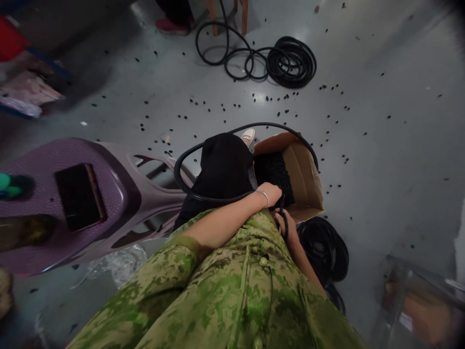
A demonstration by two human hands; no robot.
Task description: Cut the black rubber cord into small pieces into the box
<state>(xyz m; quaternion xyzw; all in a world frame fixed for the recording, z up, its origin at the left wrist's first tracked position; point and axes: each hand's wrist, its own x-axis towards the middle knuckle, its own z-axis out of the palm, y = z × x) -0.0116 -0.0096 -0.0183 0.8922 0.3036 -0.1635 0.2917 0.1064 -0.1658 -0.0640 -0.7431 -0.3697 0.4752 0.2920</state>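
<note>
My left hand [271, 194], with a bracelet at the wrist, is closed round a black rubber hose [218, 199]. From there the hose runs back under my forearm and loops over my lap toward the box. Just below and to the right, my right hand [289, 224] is closed on black-handled scissors [284, 224], whose blades point up near my left fingertips. The hose end between the two hands is too small to make out. Right in front of both hands stands an open cardboard box [303, 174] holding a heap of small black cut pieces [272, 169].
A purple plastic stool [109, 165] at my left bears a phone [80, 196] and a green-topped bottle [10, 186]. Coiled black hose [292, 63] lies ahead; another coil [323, 249] sits right of the box. Black bits dot the floor. A person's shoe [174, 26] shows ahead.
</note>
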